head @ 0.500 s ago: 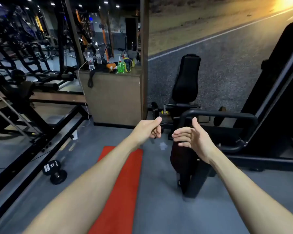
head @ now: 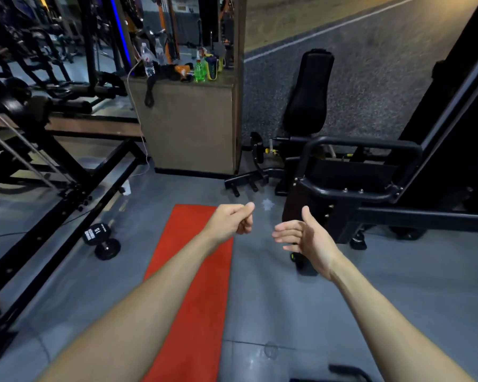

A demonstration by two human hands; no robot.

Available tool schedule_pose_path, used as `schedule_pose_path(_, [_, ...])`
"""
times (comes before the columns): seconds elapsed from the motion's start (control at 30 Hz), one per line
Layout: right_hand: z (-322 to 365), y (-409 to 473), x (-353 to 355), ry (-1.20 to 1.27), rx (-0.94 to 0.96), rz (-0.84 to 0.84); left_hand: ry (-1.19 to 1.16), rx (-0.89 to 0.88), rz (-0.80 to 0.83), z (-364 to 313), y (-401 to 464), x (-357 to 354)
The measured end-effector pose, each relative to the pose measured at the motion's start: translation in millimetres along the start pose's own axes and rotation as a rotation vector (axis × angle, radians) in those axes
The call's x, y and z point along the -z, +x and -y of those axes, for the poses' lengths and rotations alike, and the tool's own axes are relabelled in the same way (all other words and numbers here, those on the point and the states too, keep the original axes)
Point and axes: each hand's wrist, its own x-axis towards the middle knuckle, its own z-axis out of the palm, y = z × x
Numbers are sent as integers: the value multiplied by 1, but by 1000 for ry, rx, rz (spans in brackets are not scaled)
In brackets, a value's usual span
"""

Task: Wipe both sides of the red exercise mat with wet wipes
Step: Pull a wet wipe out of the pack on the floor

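The red exercise mat (head: 199, 285) lies flat on the grey floor, running from near the bottom edge away from me; my left forearm crosses over it. My left hand (head: 232, 220) hovers above the mat's far right corner, fingers curled into a loose fist with the thumb out, holding nothing. My right hand (head: 304, 239) is held out above the bare floor to the right of the mat, fingers apart and palm turned left, empty. A small white crumpled scrap (head: 267, 204) lies on the floor just beyond my hands. No wipe pack is visible.
A black dumbbell (head: 101, 239) rests left of the mat beside a black rack frame (head: 66, 205). A black seat machine (head: 342, 183) stands right of the mat. A brown cabinet (head: 188, 125) behind carries bottles (head: 148, 59) and small items.
The view has tilted down, so both hands sit lower in frame and more of the mat and floor shows. Both hands keep the same shapes.
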Motion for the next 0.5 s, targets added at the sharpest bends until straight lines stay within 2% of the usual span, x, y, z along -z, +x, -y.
schedule_pose_path(0.17, [-25, -56, -49, -154, 9, -32, 2, 14, -23, 14, -84, 7])
schedule_pose_path(0.37, [-89, -161, -120, -150, -40, 35, 26, 92, -40, 56, -225, 6])
schedule_pose_path(0.5, [-112, -205, -177, -128, -99, 67, 7, 161, -99, 72, -303, 33])
